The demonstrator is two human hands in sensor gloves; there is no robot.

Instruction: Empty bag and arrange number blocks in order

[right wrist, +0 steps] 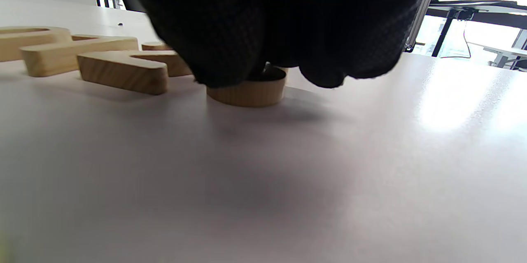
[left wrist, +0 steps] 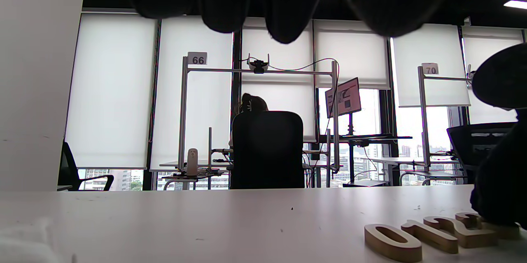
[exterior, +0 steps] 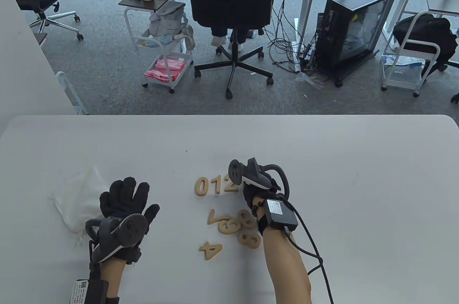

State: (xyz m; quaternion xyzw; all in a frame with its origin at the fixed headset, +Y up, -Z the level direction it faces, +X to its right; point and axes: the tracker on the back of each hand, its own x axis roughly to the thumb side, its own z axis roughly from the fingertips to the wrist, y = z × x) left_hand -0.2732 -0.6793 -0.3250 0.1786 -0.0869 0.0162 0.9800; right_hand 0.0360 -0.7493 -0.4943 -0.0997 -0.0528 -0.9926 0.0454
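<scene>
From above, my right hand (exterior: 256,184) hides a block (right wrist: 247,90) that only my right wrist view shows: pale wood, curved, flat on the table (exterior: 322,175) under my fingertips (right wrist: 230,28), closing the 0 (exterior: 202,186), 1 (exterior: 216,185), 2 (exterior: 229,185) row at frame centre. My left hand (exterior: 125,200) lies spread beside the white bag (exterior: 79,200), lower left.

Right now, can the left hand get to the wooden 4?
Probably yes. The left hand lies flat on the table with nothing in it, and only bare table lies between it and the 4.
</scene>
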